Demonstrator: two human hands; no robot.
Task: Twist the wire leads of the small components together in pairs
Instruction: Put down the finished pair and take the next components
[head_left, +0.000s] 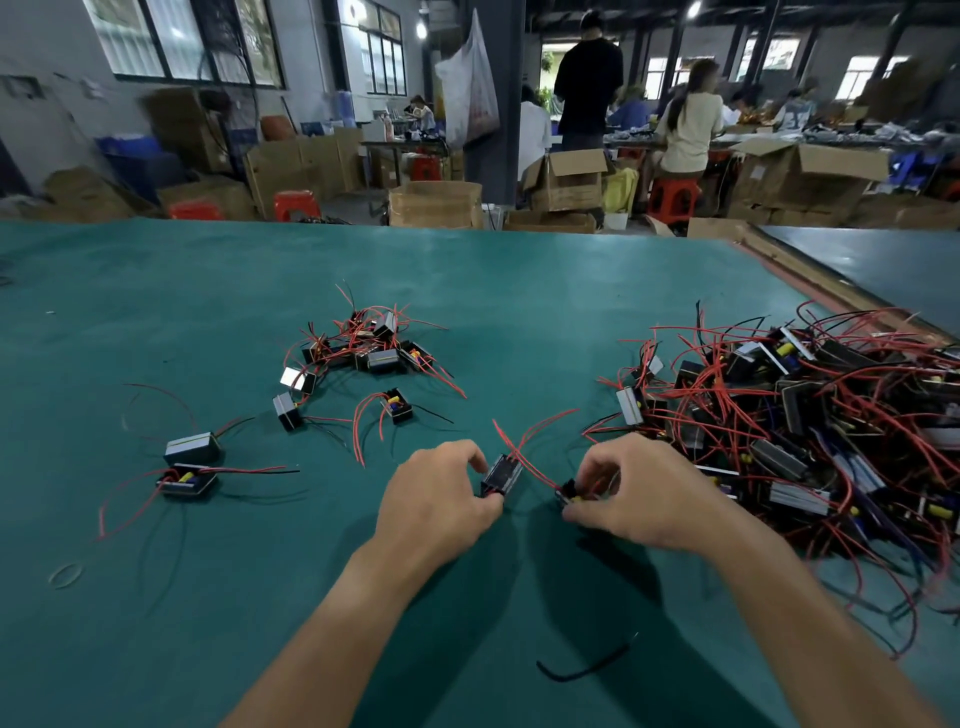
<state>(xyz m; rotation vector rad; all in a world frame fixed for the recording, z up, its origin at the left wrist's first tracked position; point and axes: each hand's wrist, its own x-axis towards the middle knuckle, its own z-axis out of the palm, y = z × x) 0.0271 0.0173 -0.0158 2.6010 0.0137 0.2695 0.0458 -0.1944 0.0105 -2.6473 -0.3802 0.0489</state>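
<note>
Centrally, hands (441, 499) (634, 493) around two components (501, 475) (569, 491).

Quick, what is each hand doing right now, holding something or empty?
Left hand: closed, fingers curled round a small black component.
Right hand: closed, pinching a second component.

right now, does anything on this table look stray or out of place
A loose black wire lies alone on the green table near the front edge, joined to no component, apart from the pile on the right. A thin ring, perhaps a rubber band, lies by itself at far left.
</note>
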